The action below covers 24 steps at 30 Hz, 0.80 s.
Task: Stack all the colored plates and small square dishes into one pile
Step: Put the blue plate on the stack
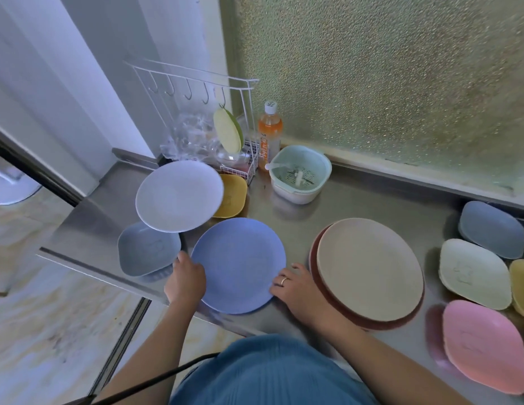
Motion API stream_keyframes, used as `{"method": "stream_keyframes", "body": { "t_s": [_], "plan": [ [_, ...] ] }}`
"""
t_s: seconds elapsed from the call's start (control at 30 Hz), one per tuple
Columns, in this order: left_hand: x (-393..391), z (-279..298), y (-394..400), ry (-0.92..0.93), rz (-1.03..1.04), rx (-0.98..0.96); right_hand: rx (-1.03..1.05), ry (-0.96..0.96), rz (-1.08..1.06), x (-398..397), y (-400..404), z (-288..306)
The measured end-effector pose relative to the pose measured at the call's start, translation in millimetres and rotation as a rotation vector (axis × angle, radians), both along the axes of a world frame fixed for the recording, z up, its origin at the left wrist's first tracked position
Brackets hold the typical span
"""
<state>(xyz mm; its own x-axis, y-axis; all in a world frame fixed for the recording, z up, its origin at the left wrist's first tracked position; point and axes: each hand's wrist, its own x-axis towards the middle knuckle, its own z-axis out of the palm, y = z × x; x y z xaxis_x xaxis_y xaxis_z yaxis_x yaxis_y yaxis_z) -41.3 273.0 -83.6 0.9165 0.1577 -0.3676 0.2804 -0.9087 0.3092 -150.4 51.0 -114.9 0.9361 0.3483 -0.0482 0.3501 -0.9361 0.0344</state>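
Steel desk (372, 206), head view.

Blue plate (239, 264): round, flat on the near edge of the desk, centre-left. Left hand (186, 277) grips its left rim, fingers curled over the edge. Right hand (296, 287), ring on one finger, rests at its right rim, fingers loosely bent and touching the edge; whether they clasp it cannot be told.

White plate (179, 195): round, far left, overlapping a grey-blue square dish (148, 249) on its near side and a yellow square dish (233, 195) on its right.

Beige plate (370, 268): right of the blue plate, stacked on a red-brown plate (336, 305).

Far right group of square dishes: grey-blue dish (491, 229), pale green dish (474, 273), yellow dish at the frame edge (522, 286), pink dish (486, 346) nearest.

Far side: pale green strainer basket (300, 176), orange bottle (269, 133), white wire rack (196, 92).
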Motion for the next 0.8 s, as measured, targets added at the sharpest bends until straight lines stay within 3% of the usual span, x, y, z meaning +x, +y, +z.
{"method": "stream_keyframes", "body": {
  "t_s": [0.23,0.47,0.7,0.8],
  "plan": [
    [22.2,-14.4,7.6,0.058,0.011,-0.134,0.134,-0.311,-0.022,2.9,-13.5,20.4],
    [22.6,-8.6,-21.2,0.062,-0.102,-0.414,0.142,-0.367,-0.106,-14.1,-52.5,33.6],
    [13.2,16.8,-106.2,-0.011,-0.300,-0.541,0.130,-0.501,-0.376,-69.0,-110.2,44.3],
    [4.0,23.1,-144.3,-0.018,-0.429,-0.513,0.125,-0.461,-0.505,-95.6,-130.9,47.2]
  ]
}}
